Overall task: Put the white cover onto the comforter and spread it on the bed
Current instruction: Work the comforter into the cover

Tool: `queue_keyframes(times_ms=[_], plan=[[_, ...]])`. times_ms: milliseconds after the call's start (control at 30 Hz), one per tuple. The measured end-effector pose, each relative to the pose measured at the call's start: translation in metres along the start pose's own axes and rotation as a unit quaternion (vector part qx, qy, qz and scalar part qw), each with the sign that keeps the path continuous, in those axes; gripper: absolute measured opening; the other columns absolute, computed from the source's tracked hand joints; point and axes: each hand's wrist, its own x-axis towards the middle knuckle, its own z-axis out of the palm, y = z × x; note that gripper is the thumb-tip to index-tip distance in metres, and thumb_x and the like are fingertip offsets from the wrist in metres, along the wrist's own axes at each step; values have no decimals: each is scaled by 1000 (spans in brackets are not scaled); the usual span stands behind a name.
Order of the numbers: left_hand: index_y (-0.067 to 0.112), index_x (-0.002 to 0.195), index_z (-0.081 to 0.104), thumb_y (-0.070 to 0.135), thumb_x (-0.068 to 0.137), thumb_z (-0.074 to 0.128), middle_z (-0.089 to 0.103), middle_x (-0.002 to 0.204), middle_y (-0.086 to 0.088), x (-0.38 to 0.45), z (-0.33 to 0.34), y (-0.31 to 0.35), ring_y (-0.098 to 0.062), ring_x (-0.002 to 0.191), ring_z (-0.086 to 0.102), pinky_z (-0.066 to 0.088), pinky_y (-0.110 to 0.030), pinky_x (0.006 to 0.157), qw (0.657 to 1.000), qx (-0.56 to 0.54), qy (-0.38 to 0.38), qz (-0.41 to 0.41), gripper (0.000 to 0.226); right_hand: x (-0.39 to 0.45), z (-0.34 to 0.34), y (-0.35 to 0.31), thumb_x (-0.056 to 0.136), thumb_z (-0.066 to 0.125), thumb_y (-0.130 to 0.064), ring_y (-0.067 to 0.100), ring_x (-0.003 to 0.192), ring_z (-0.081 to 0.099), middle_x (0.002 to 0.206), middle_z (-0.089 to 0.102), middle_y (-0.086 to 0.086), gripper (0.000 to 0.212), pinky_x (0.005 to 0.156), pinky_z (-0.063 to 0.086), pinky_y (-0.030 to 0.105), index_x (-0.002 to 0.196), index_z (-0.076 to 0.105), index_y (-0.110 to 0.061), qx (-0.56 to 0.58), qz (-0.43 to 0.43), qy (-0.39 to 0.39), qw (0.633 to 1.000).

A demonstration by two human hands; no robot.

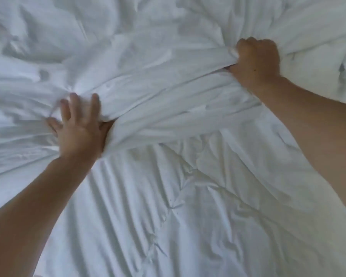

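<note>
My right hand fisted tight on a bunched ridge of the white cover, my left hand pressing it with fingers spread and thumb tucked under the fold, cover crumpled, creases fanning out, quilted comforter bare below, nearer me

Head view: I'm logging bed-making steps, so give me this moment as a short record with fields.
scene: white bedding fills the view
cover: white, bunched into a thick gathered band between the two hands
comforter: white, stitched and wrinkled, bare on the near side of the band
left hand: fingers spread over the band's left end, thumb tucked under the fold
right hand: fist closed round the band's right end
stage: cover not yet drawn over the near part of the comforter
</note>
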Motion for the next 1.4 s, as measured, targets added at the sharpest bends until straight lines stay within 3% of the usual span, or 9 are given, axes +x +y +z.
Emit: queue_keyframes(times_ms=[133, 300, 433, 567, 733, 900, 1100, 1233, 1400], plan=[[16, 134, 53, 33, 98, 48, 38, 143, -27, 4, -10, -6, -48, 130, 35, 28, -70, 95, 999, -23, 30, 35, 40, -60, 0, 22, 78, 69, -15, 39, 58, 58, 66, 58, 26, 23, 59, 36, 39, 76, 53, 1, 1, -69, 42, 997], [3, 113, 64, 31, 97, 35, 65, 115, -18, -28, -43, -17, -41, 107, 58, 42, -56, 94, 977, -125, 83, 150, 44, -136, -19, 23, 81, 43, -31, 30, 41, 52, 51, 53, 16, 34, 50, 30, 26, 63, 53, -4, 36, -86, 74, 993], [-3, 105, 66, 13, 97, 45, 68, 89, -19, -83, -77, -42, -40, 79, 64, 34, -50, 105, 940, -81, 153, 295, 27, -215, -45, 15, 80, 47, -37, 24, 33, 44, 43, 47, 9, 38, 48, 20, 20, 54, 47, -8, 62, -63, 80, 993], [2, 101, 58, 22, 103, 38, 60, 70, -18, -141, -97, -86, -40, 60, 59, 45, -50, 70, 923, -73, 155, 344, 29, -294, -66, -10, 56, 89, -20, 24, 31, 45, 41, 47, 7, 42, 43, 25, 22, 53, 49, -9, 65, -64, 40, 995], [13, 106, 51, 38, 106, 27, 65, 67, -18, -210, -71, -151, -37, 48, 60, 51, -51, 49, 935, -39, 52, 349, 35, -365, -75, -81, 44, 92, -24, 23, 34, 51, 45, 53, 3, 39, 39, 34, 21, 56, 56, -13, 74, -98, 36, 992], [9, 93, 61, 41, 97, 34, 61, 64, -14, -228, -78, -163, -37, 47, 58, 48, -46, 46, 958, 9, -29, 285, 42, -402, -67, -167, 44, 89, -27, 21, 35, 49, 42, 51, 0, 37, 47, 25, 21, 54, 55, -16, 51, -81, -2, 995], [2, 91, 62, 13, 87, 69, 55, 66, -18, -267, -97, -152, -40, 50, 58, 45, -43, 41, 983, 32, -16, 179, 14, -402, -60, -245, 49, 85, -27, 15, 40, 54, 47, 56, -6, 26, 51, 24, 24, 54, 60, -25, 40, -68, -68, 995], [-6, 104, 60, 21, 80, 66, 53, 78, -29, -297, -89, -139, -48, 63, 58, 47, -53, 43, 991, 43, -66, 109, 37, -404, -57, -246, 68, 81, -25, 25, 64, 61, 71, 66, 4, 20, 61, 37, 31, 76, 66, -14, 120, -88, -53, 987], [-1, 140, 36, 30, 72, 78, 47, 125, -34, -318, -71, -85, -54, 110, 49, 41, -65, 88, 995, -9, -42, 93, 85, -428, -30, -180, 86, 54, -54, 23, 96, 55, 97, 62, 6, 50, 88, 40, 32, 99, 66, -8, 336, -55, -67, 938]])
